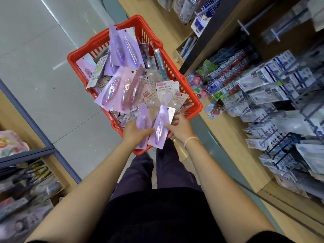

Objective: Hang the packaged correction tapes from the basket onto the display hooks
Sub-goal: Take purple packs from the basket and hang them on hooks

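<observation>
A red plastic basket (191, 97) stands on the floor in front of me, heaped with several purple and pink correction tape packs (121, 90). At its near edge my left hand (135, 132) holds a purple pack (142, 120) with the thumb across it. Beside it, my right hand (180, 128) pinches a second purple pack (159, 130) by its right edge. The two packs overlap between my hands. Display hooks (273, 139) with hanging stationery packs fill the shelving on the right.
A wooden shelf unit runs along the right side, close to the basket's right rim. Another wooden rack with goods (26, 186) stands at lower left. Grey tiled floor (43, 64) spreads to the left of the basket. My legs stand just behind the basket.
</observation>
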`<state>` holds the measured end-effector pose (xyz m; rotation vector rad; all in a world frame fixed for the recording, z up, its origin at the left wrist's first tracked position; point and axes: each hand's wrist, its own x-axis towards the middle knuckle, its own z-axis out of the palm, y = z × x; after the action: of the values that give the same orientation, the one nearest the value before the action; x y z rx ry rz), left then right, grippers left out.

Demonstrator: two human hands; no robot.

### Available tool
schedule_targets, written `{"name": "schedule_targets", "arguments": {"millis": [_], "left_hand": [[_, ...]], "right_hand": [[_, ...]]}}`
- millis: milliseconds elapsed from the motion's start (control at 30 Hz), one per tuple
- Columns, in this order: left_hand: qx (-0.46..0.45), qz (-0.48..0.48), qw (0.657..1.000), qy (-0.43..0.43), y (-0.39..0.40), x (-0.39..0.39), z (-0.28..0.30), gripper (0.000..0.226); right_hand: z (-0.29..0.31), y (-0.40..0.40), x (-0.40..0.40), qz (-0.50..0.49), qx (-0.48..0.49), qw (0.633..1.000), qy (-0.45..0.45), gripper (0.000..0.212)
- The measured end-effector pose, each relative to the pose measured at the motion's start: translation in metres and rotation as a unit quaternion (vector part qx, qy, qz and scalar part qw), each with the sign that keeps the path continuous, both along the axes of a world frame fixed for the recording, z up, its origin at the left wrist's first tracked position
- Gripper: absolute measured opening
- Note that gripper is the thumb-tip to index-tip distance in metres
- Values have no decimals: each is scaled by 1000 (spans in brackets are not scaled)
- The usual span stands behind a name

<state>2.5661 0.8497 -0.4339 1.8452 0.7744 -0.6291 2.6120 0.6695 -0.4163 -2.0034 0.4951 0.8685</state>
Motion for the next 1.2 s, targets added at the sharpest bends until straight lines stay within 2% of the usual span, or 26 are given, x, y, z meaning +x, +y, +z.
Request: {"name": "schedule_targets", "arguments": {"millis": [100,233,300,400,467,633,733,767,867,1000,1100,1200], "left_hand": [[18,-21,1000,1,-1,1,1,37],[-26,-35,999,-3,1,1,5,57],[-38,-28,999,0,2,3,11,64],[-66,-11,998,-16,8,6,19,62],[-91,6,995,-29,12,9,30,64],[-204,63,974,-81,12,24,83,41],[-224,99,959,-140,8,36,122,57],[-233,121,952,-160,9,40,135,61],[-284,159,922,-210,14,53,169,59],[-332,152,899,-243,17,64,201,57],[-365,115,893,-238,7,68,212,61],[-392,92,888,-222,-8,66,219,64]], "right_hand": [[-1,2,0,-15,31,999,30,14],[2,4,-6,-54,84,994,50,15],[3,4,-7,-63,91,993,41,15],[9,3,-6,-90,106,990,18,11],[20,0,-2,-113,123,986,0,15],[72,11,23,-127,179,973,-73,34],[116,27,40,-114,197,965,-133,48],[132,31,46,-104,200,962,-154,48],[177,37,60,-88,212,949,-218,22],[219,38,66,-133,239,923,-269,22],[239,35,60,-174,226,916,-284,12],[249,25,49,-205,224,908,-288,11]]}}
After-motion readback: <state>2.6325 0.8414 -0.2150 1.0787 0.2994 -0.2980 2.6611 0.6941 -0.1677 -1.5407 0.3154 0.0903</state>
